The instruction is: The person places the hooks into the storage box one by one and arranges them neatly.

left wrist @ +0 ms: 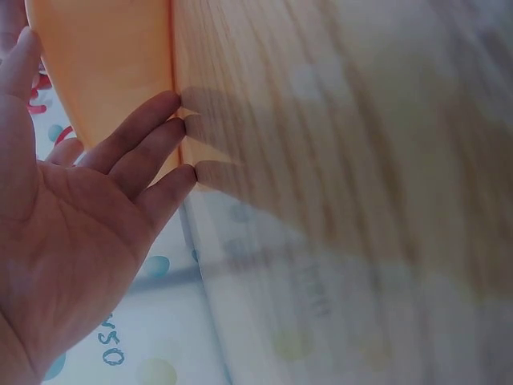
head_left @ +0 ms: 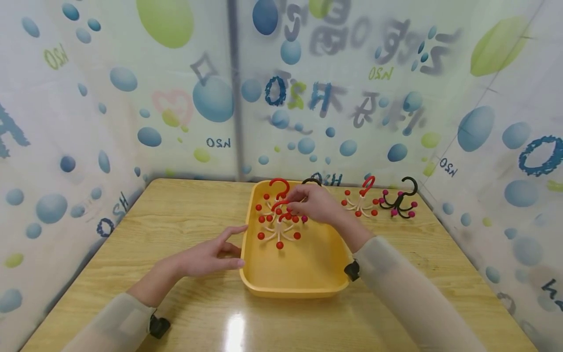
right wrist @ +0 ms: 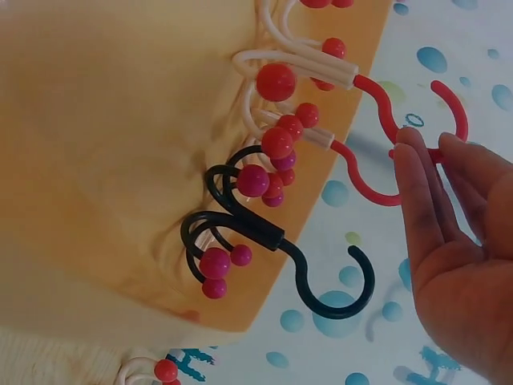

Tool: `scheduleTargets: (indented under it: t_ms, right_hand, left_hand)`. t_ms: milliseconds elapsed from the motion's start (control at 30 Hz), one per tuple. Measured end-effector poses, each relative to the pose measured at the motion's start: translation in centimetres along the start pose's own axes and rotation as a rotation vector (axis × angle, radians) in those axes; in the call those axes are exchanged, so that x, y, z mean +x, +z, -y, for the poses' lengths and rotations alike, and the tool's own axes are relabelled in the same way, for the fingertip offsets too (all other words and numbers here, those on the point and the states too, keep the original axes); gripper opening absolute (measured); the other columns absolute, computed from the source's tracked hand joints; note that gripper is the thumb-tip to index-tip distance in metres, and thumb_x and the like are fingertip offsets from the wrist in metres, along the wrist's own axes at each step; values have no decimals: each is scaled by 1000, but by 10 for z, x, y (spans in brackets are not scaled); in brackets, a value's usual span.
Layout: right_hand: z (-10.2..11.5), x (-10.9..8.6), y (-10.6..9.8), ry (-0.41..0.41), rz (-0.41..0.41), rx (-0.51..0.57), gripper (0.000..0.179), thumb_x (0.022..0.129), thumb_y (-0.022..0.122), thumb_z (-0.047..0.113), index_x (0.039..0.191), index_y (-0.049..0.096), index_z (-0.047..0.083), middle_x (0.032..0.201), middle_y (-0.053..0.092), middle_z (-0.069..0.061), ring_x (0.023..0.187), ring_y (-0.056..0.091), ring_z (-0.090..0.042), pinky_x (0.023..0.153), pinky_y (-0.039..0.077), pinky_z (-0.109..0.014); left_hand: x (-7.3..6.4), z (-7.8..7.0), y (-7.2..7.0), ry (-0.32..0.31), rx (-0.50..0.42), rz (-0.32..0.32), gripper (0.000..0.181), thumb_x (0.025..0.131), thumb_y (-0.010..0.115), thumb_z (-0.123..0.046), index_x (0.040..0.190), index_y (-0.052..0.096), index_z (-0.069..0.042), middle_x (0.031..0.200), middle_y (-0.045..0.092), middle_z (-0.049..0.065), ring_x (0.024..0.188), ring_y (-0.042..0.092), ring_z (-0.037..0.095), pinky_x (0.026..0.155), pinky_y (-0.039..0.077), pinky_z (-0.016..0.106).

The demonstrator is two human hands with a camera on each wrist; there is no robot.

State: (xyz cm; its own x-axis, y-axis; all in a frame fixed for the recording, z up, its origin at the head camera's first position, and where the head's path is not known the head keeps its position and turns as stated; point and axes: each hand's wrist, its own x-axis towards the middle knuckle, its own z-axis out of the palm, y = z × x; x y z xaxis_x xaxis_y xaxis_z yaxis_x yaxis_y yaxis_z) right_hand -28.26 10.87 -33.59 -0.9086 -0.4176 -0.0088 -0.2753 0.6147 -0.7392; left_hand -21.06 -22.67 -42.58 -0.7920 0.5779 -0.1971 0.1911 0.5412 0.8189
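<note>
My right hand (head_left: pixel 314 203) reaches over the back of a yellow tray (head_left: pixel 295 274). Its fingertips pinch the red hook of a ball-tipped claw hanger (right wrist: pixel 381 100), whose white arms end in red balls. Crowded around it in the tray are more red-hooked hangers and a black hanger (right wrist: pixel 260 231) with magenta balls, its hook pointing up. Which stem the pinched hook belongs to, I cannot tell in the head view. My left hand (head_left: pixel 206 256) lies at the tray's left wall, thumb and fingers spread. In the left wrist view, straight fingertips (left wrist: pixel 164 103) rest against that wall.
Right of the tray, on the wooden table (head_left: pixel 189 210), stand a red-hooked white hanger (head_left: pixel 361 203) and a black hanger (head_left: pixel 399 201) with magenta balls. Printed curtains (head_left: pixel 184 122) enclose the table's back and sides.
</note>
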Motion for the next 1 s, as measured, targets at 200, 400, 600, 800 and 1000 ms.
scheduleTargets:
  t_ms: [200,400,600,800,1000]
  right_hand:
    - [-2,2,3,6,-5,50,14,106,75,13,119,79,12,115,78,-9,105,79,-37,91,67,-41]
    - [-3,3,5,11,-17,26,18,105,75,13,123,79,13,117,78,-10,101,79,-29,95,66,-47]
    - [-4,2,6,18,-20,12,23,105,76,15,128,78,12,119,77,-9,97,78,-24,94,66,-47]
    - [-5,1,4,-5,-16,15,24,105,76,16,128,78,12,121,77,-10,98,79,-28,90,67,-45]
    - [-7,-9,-6,-14,-22,-19,25,105,75,20,130,77,18,121,77,-9,101,78,-31,82,65,-37]
  left_hand:
    - [0,0,0,-1,2,1,90,107,72,-48,175,16,-30,152,67,19,140,66,37,118,49,63]
    - [-1,-1,1,-2,6,-3,91,107,72,-49,175,16,-30,153,66,20,141,65,37,118,49,63]
    - [-2,-1,1,7,8,-4,90,107,72,-48,175,16,-29,153,66,20,141,66,36,118,49,63]
    - [-1,0,1,11,7,-2,90,107,71,-48,175,15,-30,154,65,20,141,66,36,118,49,62]
    - [-2,-2,1,9,10,-3,90,107,71,-48,175,15,-29,153,65,21,140,66,36,117,50,61]
